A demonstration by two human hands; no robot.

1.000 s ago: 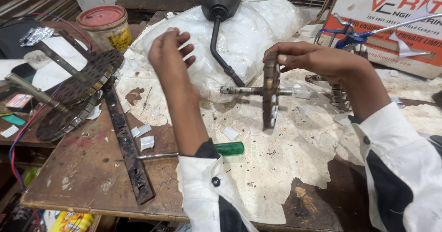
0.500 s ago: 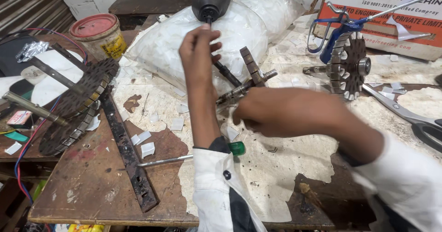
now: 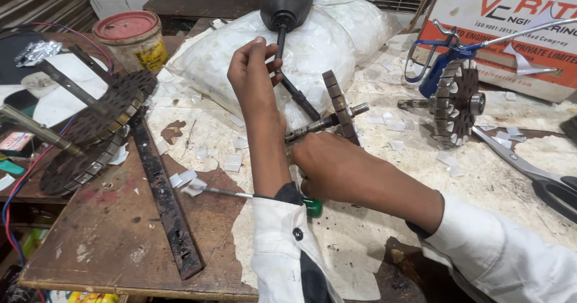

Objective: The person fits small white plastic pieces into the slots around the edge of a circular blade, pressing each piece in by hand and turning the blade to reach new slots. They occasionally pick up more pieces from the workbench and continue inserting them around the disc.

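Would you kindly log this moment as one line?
left hand: grips black handle | right hand: holds rotor shaft | bench: screwdriver

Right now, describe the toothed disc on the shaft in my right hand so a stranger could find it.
Start at the big white plastic bag at the back of the bench. Just in front of it, the right hand grips a steel shaft carrying the toothed disc. Unlike the second toothed disc by the blue tool, it is tilted and held off the bench.
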